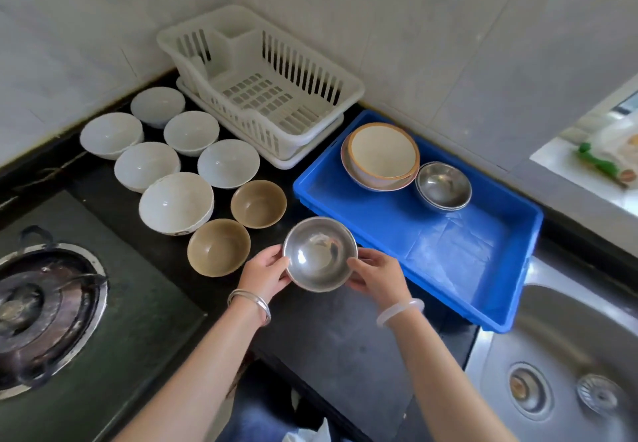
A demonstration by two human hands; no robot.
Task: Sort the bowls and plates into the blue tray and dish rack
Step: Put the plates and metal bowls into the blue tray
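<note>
We see the gas burner (41,307) cut by the left edge and the sink (566,365) cut by the right and bottom edges. Both forearms run out of the bottom edge. The left hand (267,274) and right hand (378,277) cover part of the steel bowl's (319,253) rim. How many steel bowls sit nested in the stack (443,186) in the blue tray (459,252) we cannot count. The packet (607,155) at the right edge is blurred; its print is unreadable.

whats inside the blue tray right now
In the blue tray: a cream bowl nested on pinkish dishes and stacked steel bowls. How many lie underneath each is hidden.
</note>
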